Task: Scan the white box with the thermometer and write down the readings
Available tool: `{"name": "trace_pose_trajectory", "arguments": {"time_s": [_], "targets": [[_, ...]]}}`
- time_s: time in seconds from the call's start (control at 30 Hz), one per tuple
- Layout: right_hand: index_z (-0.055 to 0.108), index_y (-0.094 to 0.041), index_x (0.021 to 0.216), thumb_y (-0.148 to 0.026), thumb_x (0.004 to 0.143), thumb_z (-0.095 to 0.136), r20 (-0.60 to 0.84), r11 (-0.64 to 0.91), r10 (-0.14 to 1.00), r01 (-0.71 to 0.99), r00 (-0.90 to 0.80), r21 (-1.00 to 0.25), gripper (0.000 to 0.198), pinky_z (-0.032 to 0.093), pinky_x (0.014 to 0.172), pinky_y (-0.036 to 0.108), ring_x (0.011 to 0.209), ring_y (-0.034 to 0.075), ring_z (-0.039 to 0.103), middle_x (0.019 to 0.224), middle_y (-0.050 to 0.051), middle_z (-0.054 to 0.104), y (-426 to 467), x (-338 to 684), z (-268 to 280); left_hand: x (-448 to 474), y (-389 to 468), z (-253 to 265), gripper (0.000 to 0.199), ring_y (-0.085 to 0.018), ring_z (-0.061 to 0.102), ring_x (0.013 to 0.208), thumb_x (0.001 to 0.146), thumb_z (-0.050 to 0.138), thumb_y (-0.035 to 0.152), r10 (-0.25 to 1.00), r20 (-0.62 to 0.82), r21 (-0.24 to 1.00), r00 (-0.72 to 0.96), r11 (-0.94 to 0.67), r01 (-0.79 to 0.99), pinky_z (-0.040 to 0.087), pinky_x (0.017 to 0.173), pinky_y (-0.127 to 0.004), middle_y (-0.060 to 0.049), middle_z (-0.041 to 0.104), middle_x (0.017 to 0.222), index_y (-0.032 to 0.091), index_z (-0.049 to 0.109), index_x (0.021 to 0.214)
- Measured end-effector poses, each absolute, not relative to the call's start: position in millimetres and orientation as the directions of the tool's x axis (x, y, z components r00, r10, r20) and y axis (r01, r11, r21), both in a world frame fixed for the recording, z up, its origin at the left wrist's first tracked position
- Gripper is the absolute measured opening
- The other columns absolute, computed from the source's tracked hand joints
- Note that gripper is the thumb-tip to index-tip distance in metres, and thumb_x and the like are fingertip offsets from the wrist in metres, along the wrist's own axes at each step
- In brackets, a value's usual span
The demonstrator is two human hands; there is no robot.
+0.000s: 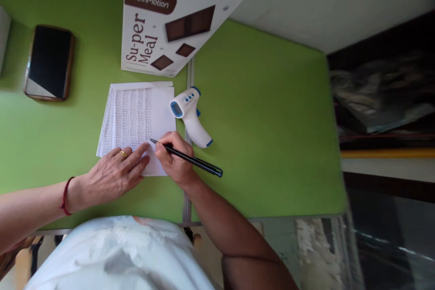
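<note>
1. Holding a pen [195, 160] in the right hand [174, 156], fingers pinched narrow near the tip, with the pen's tail slanting back past that hand's outer side.
2. Pressing on the paper [163, 108] with the left hand [115, 172], laid flat with fingers loosely apart and gripping nothing.
3. Having the paper lying on the table [265, 122], under the left fingers and partly under the right hand, with columns of small marks reaching ahead of the left hand.
4. Pointing the pen's tip just ahead of the left index fingertip, touching the paper or nearly so, too fine to tell.
5. Perhaps risking smudged marks or a nicked finger, from such closeness of tip and fingertip.
6. Perhaps risking a skewed sheet, from light left-hand pressure over loose, overlapping layers.
7. Perhaps risking a bumped thermometer [197, 129], from its lying just ahead of the right hand, overlapping the paper's edge.
8. Probably sparing the box [149, 31], farther ahead of both hands, and the phone [50, 61], well beyond the left hand.
</note>
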State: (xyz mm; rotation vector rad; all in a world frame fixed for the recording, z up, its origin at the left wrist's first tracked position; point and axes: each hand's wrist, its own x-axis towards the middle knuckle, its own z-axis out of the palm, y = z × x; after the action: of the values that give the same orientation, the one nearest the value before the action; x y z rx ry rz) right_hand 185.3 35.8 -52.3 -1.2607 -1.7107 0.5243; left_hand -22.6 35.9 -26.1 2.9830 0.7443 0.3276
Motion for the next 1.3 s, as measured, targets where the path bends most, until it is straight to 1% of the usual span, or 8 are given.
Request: {"name": "trace_pose_trajectory", "arguments": {"time_s": [0.2, 0.43, 0.8, 0.93, 1.07, 1.17, 1.3], "targets": [[0.049, -0.024, 0.078, -0.022, 0.094, 0.057, 0.418, 0.389, 0.906, 0.522, -0.068, -0.759, 0.017, 0.046, 0.054, 0.022, 0.053, 0.009, 0.053, 0.062, -0.007, 0.055, 35.0, 186.3, -51.3, -22.6, 36.1, -26.1, 0.028, -0.024, 0.063, 0.086, 0.104, 0.052, 0.022, 0.471, 0.21, 0.1, 0.857, -0.882, 0.461, 0.05, 0.071, -0.038, -0.018, 0.064, 0.142, 0.008, 0.068, 0.123], [0.05, -0.025, 0.078, -0.022, 0.093, 0.057, 0.436, 0.364, 0.9, 0.542, 0.004, -0.758, 0.016, 0.046, 0.051, 0.023, 0.051, 0.01, 0.051, 0.06, -0.007, 0.055, 35.6, 189.3, -49.8, -23.0, 36.2, -26.2, 0.027, -0.025, 0.063, 0.088, 0.103, 0.056, 0.022, 0.469, 0.198, 0.093, 0.861, -0.883, 0.46, 0.048, 0.071, -0.038, -0.019, 0.062, 0.143, 0.009, 0.067, 0.124], [0.051, -0.025, 0.077, -0.022, 0.093, 0.056, 0.41, 0.349, 0.912, 0.551, -0.013, -0.758, 0.017, 0.044, 0.05, 0.023, 0.05, 0.01, 0.05, 0.058, -0.008, 0.053, 36.0, 188.2, -50.3, -22.8, 36.9, -26.7, 0.028, -0.024, 0.063, 0.087, 0.104, 0.056, 0.024, 0.467, 0.206, 0.098, 0.86, -0.884, 0.457, 0.049, 0.071, -0.038, -0.019, 0.063, 0.143, 0.009, 0.067, 0.124], [0.05, -0.024, 0.076, -0.021, 0.092, 0.057, 0.422, 0.374, 0.906, 0.533, -0.035, -0.759, 0.018, 0.045, 0.051, 0.021, 0.051, 0.009, 0.051, 0.059, -0.007, 0.055, 36.0, 189.0, -48.6, -23.0, 36.7, -26.8, 0.027, -0.024, 0.064, 0.088, 0.104, 0.055, 0.024, 0.472, 0.2, 0.092, 0.859, -0.882, 0.463, 0.05, 0.072, -0.038, -0.018, 0.063, 0.143, 0.01, 0.067, 0.124], [0.05, -0.024, 0.076, -0.02, 0.091, 0.058, 0.423, 0.363, 0.906, 0.538, -0.014, -0.76, 0.018, 0.044, 0.05, 0.022, 0.05, 0.009, 0.051, 0.059, -0.008, 0.055, 35.6, 189.2, -48.0, -23.5, 36.5, -26.0, 0.027, -0.024, 0.064, 0.088, 0.104, 0.056, 0.024, 0.469, 0.193, 0.094, 0.862, -0.883, 0.46, 0.05, 0.071, -0.038, -0.019, 0.063, 0.143, 0.01, 0.067, 0.124], [0.051, -0.025, 0.078, -0.022, 0.092, 0.058, 0.432, 0.369, 0.902, 0.524, -0.002, -0.768, 0.016, 0.045, 0.05, 0.022, 0.05, 0.01, 0.051, 0.06, -0.007, 0.057, 35.4, 189.2, -49.3, -23.8, 36.7, -25.3, 0.028, -0.024, 0.065, 0.088, 0.104, 0.054, 0.023, 0.464, 0.189, 0.091, 0.865, -0.886, 0.455, 0.051, 0.071, -0.039, -0.019, 0.063, 0.143, 0.009, 0.067, 0.124], [0.052, -0.025, 0.079, -0.026, 0.094, 0.057, 0.412, 0.364, 0.911, 0.518, -0.025, -0.774, 0.015, 0.046, 0.052, 0.024, 0.051, 0.011, 0.052, 0.06, -0.007, 0.057, 35.0, 189.3, -52.6, -23.7, 36.8, -25.0, 0.028, -0.025, 0.065, 0.089, 0.105, 0.054, 0.024, 0.467, 0.178, 0.098, 0.866, -0.884, 0.457, 0.051, 0.072, -0.039, -0.019, 0.063, 0.143, 0.01, 0.066, 0.126]]}}
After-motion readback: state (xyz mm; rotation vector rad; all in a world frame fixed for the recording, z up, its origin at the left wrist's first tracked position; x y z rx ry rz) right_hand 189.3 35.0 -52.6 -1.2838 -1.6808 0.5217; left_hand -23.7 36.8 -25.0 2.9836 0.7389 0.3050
